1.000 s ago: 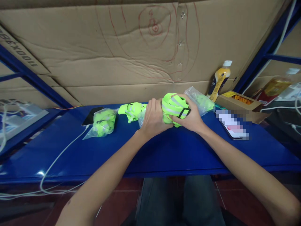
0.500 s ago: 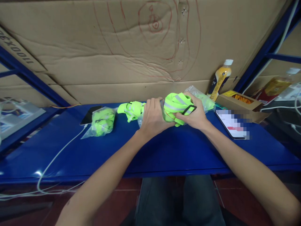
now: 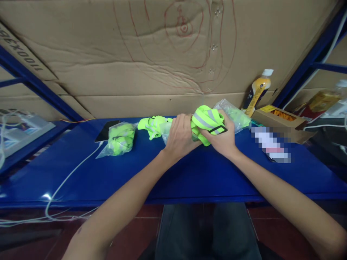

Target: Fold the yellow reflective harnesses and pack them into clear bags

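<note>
upside-down "1100x3…" on left cardboard (image 3: 24, 54)

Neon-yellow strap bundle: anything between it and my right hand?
Nothing visible: your right hand grips the neon-yellow strap bundle directly, beside its black buckle. Clear plastic shows at your left hand; whether it separates that hand from the bundle is hidden.

On the blue table (image 3: 195, 177) lie two bagged neon bundles (image 3: 121, 139), a dark phone (image 3: 103, 133) and an open cardboard box (image 3: 282, 122).

Neon-yellow, grey-striped fabric bundle (image 3: 200, 121), with black rectangular buckle (image 3: 225, 129), in bare right hand (image 3: 225, 137); bare left hand (image 3: 181, 133) adjoining; blue tabletop (image 3: 197, 177) beneath.
</note>
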Available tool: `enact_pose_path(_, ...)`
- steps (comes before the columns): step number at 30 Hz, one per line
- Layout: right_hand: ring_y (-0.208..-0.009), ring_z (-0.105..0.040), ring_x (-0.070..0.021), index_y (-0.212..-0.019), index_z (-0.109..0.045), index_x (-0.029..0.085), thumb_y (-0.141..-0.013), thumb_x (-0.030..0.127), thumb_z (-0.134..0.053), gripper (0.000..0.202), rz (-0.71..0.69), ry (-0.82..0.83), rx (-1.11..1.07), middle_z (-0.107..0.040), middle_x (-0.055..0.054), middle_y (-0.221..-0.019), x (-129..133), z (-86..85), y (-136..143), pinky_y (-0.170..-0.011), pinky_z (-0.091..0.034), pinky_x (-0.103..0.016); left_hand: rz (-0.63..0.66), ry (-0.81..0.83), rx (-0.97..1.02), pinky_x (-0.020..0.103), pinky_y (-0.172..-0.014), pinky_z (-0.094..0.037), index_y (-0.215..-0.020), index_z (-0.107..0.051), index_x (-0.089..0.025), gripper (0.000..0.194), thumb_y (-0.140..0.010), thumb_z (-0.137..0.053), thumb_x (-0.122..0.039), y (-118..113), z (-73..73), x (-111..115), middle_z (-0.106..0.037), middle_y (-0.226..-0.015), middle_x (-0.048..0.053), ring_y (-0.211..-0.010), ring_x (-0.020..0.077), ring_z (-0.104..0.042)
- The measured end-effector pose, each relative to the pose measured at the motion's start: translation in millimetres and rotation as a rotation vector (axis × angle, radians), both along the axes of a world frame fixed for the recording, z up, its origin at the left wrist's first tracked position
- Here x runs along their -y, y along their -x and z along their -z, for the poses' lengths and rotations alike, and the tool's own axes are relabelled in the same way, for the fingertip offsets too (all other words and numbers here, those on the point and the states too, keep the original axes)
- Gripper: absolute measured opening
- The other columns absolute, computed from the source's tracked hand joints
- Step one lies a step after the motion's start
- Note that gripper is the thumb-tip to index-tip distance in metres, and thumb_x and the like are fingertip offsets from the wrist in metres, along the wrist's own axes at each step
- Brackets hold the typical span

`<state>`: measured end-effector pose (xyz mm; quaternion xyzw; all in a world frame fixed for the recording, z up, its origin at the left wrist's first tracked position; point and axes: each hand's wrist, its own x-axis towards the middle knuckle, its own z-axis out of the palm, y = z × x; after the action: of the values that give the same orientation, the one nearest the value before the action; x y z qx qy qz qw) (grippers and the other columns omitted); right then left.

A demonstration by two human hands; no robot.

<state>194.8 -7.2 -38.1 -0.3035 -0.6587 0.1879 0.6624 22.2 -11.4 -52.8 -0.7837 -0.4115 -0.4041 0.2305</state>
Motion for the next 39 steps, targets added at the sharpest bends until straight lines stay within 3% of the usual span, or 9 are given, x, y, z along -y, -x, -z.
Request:
enact_pose_path(6, -0.089, -0.072, -0.0252, -0.096, -0.065, 0.026, -0.068, 0.037, -0.091, 0.040, -0.010, 0.077, 0.032, -0.075, -0.003, -0.096, -13.2, -11.8, -18.9, -0.086, -0.064, -0.046, -0.054, 0.089, -0.068, 0.054, -0.091, -0.052, -0.135, -0.049, -0.010, 0.082, -0.079, -0.086, -0.058, 1.0, -7.0, 0.6, -0.065, -0.117, 0.022, -0.107, 0.0425, -0.064)
enact_pose_path(11, -0.095, -0.073, -0.0278, -0.100, -0.066, 0.027, -0.067, 0.046, -0.093, 0.047, 0.027, 0.075, -0.025, -0.076, -0.004, -0.102, -20.0, -9.8, -24.9, -0.092, -0.065, -0.051, 0.032, 0.332, -0.059, 0.049, -0.092, -0.057, -0.132, -0.047, -0.018, 0.073, -0.078, -0.085, -0.049, 3.1, -10.3, 4.8, -0.068, -0.117, 0.015, -0.111, 0.0384, -0.069)
enact_pose_path(15, -0.089, -0.070, -0.0259, -0.097, -0.062, 0.027, -0.069, 0.047, -0.091, 0.046, 0.101, 0.035, -0.035, -0.072, -0.003, -0.096, -14.5, -6.6, -17.2, -0.090, -0.064, -0.048, 0.056, 0.451, 0.029, 0.047, -0.088, -0.059, -0.127, -0.045, -0.020, 0.074, -0.076, -0.087, -0.053, -2.4, -10.3, 10.8, -0.069, -0.114, 0.013, -0.110, 0.0380, -0.071)
enact_pose_path(21, -0.090, -0.067, -0.0257, -0.096, -0.056, 0.028, -0.077, 0.037, -0.085, 0.036, 0.225, -0.046, -0.032, -0.068, -0.004, -0.093, 1.9, -5.1, -0.8, -0.088, -0.062, -0.046, 0.036, 0.282, 0.156, 0.049, -0.095, -0.057, -0.126, -0.043, -0.021, 0.083, -0.069, -0.095, -0.054, -12.5, -0.6, 9.0, -0.064, -0.118, 0.014, -0.114, 0.0384, -0.068)
enact_pose_path(25, -0.089, -0.069, -0.0250, -0.102, -0.057, 0.028, -0.077, 0.034, -0.085, 0.038, 0.097, -0.024, 0.045, -0.070, -0.003, -0.095, 6.8, -6.8, -1.6, -0.087, -0.063, -0.044, 0.046, 0.316, 0.214, 0.051, -0.097, -0.055, -0.127, -0.046, -0.021, 0.087, -0.061, -0.097, -0.044, -6.4, -4.8, 6.0, -0.061, -0.121, 0.012, -0.114, 0.0366, -0.064)
enact_pose_path(29, -0.124, -0.069, -0.0299, -0.123, -0.063, 0.028, -0.074, 0.024, -0.085, 0.054, -0.067, -0.026, 0.080, -0.072, -0.008, -0.130, 8.8, -12.3, -5.9, -0.114, -0.056, -0.050, 0.077, 0.326, 0.218, 0.052, -0.097, -0.053, -0.128, -0.046, -0.018, 0.085, -0.060, -0.094, -0.038, 0.9, -13.8, 5.8, -0.058, -0.122, 0.014, -0.115, 0.0363, -0.061)
enact_pose_path(31, -0.131, -0.067, -0.0304, -0.127, -0.065, 0.029, -0.074, 0.021, -0.085, 0.057, -0.164, -0.017, 0.082, -0.071, -0.008, -0.137, 7.5, -13.8, -8.1, -0.119, -0.053, -0.051, 0.080, 0.289, 0.200, 0.053, -0.096, -0.052, -0.128, -0.047, -0.018, 0.085, -0.060, -0.094, -0.040, 2.3, -16.5, 6.3, -0.058, -0.121, 0.014, -0.113, 0.0362, -0.059)
enact_pose_path(34, -0.114, -0.074, -0.0295, -0.118, -0.069, 0.027, -0.073, 0.025, -0.087, 0.049, -0.224, 0.048, 0.064, -0.077, -0.007, -0.122, 2.7, -11.6, -10.6, -0.108, -0.060, -0.051, 0.102, 0.249, 0.193, 0.052, -0.096, -0.052, -0.130, -0.046, -0.021, 0.087, -0.062, -0.095, -0.043, 2.8, -19.3, 7.4, -0.058, -0.119, 0.012, -0.111, 0.0348, -0.058)
enact_pose_path(39, -0.090, -0.071, -0.0261, -0.101, -0.066, 0.026, -0.073, 0.039, -0.089, 0.039, -0.041, 0.089, -0.007, -0.074, -0.003, -0.096, 1.5, -5.1, -7.3, -0.086, -0.064, -0.048, 0.090, 0.211, 0.241, 0.051, -0.097, -0.052, -0.132, -0.045, -0.022, 0.089, -0.059, -0.096, -0.035, 3.7, -21.5, 7.6, -0.060, -0.124, 0.012, -0.113, 0.0338, -0.059)
